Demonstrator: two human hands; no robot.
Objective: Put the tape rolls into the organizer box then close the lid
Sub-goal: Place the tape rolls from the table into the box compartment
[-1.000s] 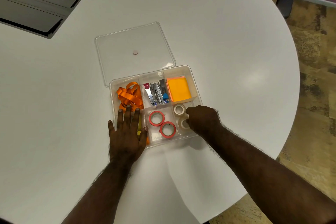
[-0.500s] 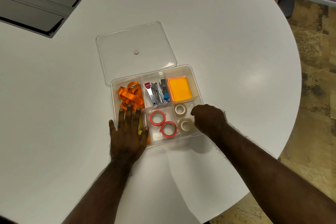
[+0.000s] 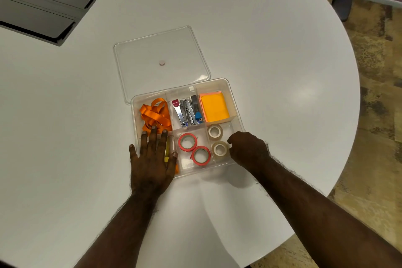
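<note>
The clear organizer box (image 3: pixel 236 105) sits open on the white table. Two red tape rolls (image 3: pixel 187 142) (image 3: pixel 201 155) lie in its near middle compartment. Two white tape rolls (image 3: pixel 215 131) (image 3: pixel 220 149) lie in the near right compartment. The clear lid (image 3: pixel 161 63) lies flat on the table behind the box, touching its far left corner. My left hand (image 3: pixel 152 159) rests flat, fingers spread, on the box's near left corner. My right hand (image 3: pixel 248 150) is curled at the box's right edge, just beside the nearer white roll, holding nothing.
Orange ribbon (image 3: pixel 155 115), nail clippers (image 3: pixel 187 112) and orange sticky notes (image 3: pixel 214 106) fill the far compartments. A grey panel (image 3: pixel 41 4) is set into the table at far left. The round table's edge (image 3: pixel 348 137) curves to the right, with floor beyond.
My right hand has let go of the nearer white roll in its compartment and drawn back to the right edge of the box. My left hand has stayed put.
</note>
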